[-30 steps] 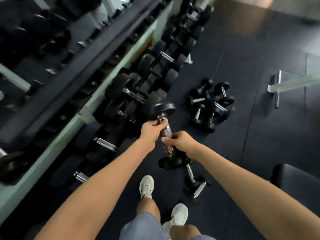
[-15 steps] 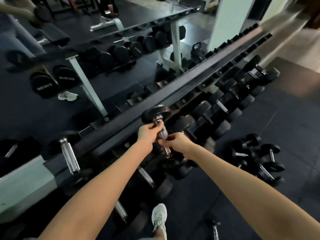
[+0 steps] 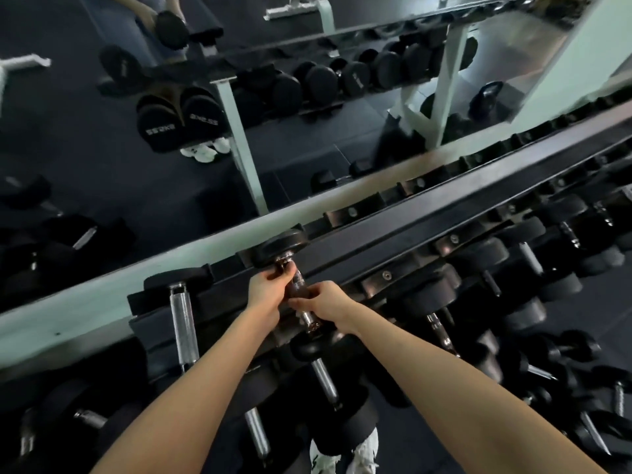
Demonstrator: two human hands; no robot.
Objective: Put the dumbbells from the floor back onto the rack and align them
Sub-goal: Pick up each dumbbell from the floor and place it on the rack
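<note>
Both hands hold one black dumbbell (image 3: 281, 247) by its chrome handle, over the top tier of the black rack (image 3: 393, 230). My left hand (image 3: 266, 289) grips the handle's far part, just under the far head. My right hand (image 3: 323, 302) grips the near part. The far head touches the rack's back rail; the near head (image 3: 309, 347) hangs at the front rail. Another dumbbell (image 3: 183, 319) lies on the same tier to the left. Several small dumbbells (image 3: 581, 381) lie on the floor at the lower right.
A wall mirror (image 3: 205, 131) behind the rack reflects another rack and a person's shoes. Lower tiers hold several large black dumbbells (image 3: 478, 268). My white shoes (image 3: 345, 453) stand on the dark rubber floor close to the rack's foot.
Both hands have lifted the dumbbell from knee height up and forward to the top tier. My view has swung up from the floor to the rack and mirror.
</note>
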